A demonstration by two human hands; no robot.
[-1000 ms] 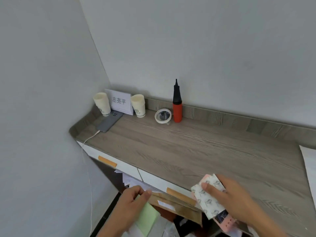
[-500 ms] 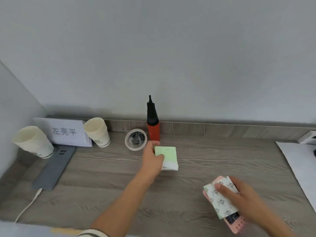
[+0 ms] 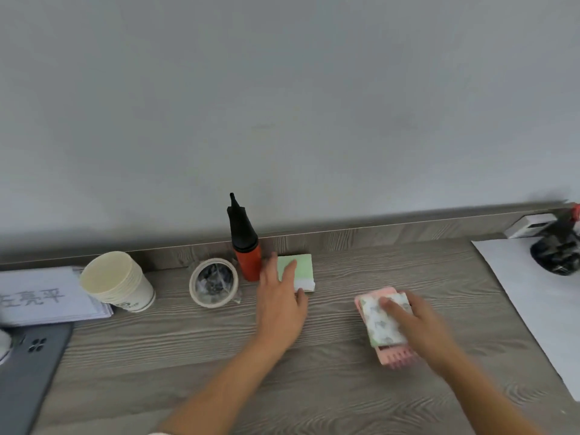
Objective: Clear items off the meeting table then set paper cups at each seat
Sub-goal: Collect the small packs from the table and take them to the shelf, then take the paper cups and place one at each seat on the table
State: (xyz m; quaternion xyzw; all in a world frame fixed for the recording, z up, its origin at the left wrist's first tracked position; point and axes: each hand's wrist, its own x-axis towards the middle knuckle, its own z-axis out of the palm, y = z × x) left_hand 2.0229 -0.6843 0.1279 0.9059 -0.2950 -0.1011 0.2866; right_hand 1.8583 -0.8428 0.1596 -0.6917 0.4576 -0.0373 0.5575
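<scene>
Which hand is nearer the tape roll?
Left. The left hand lies just right of the tape roll, fingers on the green pad; the right hand is farther right, gripping a patterned pack and pink device.

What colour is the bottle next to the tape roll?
Red-orange plastic bottle with a black tapered cap; head view shows it best.

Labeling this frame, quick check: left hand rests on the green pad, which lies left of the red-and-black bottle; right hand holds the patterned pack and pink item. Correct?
One error: the head view shows the green pad right of the red-and-black bottle, not left. The rest stands: left hand rests on it, right hand holds the patterned pack and pink item.
</scene>
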